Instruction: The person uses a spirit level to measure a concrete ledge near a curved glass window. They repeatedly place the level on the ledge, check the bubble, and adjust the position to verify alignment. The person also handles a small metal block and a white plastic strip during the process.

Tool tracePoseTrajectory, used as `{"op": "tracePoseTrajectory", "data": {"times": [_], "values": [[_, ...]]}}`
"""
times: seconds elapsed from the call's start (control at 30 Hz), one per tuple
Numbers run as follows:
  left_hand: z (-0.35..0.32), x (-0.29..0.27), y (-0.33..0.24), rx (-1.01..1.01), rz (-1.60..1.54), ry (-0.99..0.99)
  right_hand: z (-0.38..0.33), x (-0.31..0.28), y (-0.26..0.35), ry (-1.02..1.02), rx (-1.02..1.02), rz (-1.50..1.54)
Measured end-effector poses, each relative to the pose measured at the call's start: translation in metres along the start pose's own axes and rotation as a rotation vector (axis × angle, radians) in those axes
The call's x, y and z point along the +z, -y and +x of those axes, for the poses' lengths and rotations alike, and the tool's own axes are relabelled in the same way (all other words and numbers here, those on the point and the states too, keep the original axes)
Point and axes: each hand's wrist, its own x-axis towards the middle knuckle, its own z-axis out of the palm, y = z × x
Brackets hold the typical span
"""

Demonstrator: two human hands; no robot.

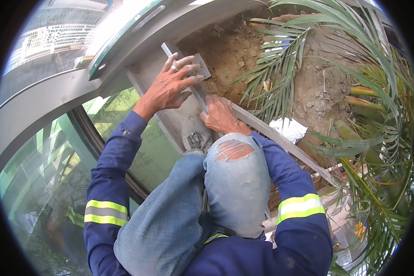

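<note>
While the person crouched on the ledge, the left hand [172, 85] lay spread and flat, fingers fanned out, pressing on a small grey metal plate [201, 64] just above the middle of the frame. That open palm seemed to pin the plate against the concrete ledge [147, 76] so it would not slide. Below and right of it, the right hand [221, 115] was curled at the edge of a long metal strip [280, 140] that ran diagonally from the plate toward the lower right; whether the fingers truly gripped the strip or only braced on it could not be told. The strip sat along the border of the brown soil bed [234, 50], likely because it marked the planter's rim.

A grey shoe [195, 135] stood on the ledge just beneath both hands, and a knee in torn pale jeans [234, 152] pushed up near the right wrist, which kept the body close over the work. Blue sleeves with yellow reflective bands [106, 212] reached up from the lower edge. Green palm fronds [280, 60] drooped across the soil at the upper right, a white crumpled scrap [290, 129] lay beside the strip, and green-tinted glass [55, 175] filled the lower left.
</note>
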Motion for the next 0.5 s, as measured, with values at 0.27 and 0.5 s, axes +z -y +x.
{"op": "tracePoseTrajectory", "data": {"times": [0.27, 0.5], "values": [[-0.034, 0.067, -0.080, -1.287, -1.568, -0.491, -0.008, 0.001, 0.009, -0.008, -0.043, -0.102], [-0.001, 0.072, -0.067, -1.209, -1.276, -0.223, -0.007, 0.001, 0.008, 0.037, -0.025, -0.104]]}}
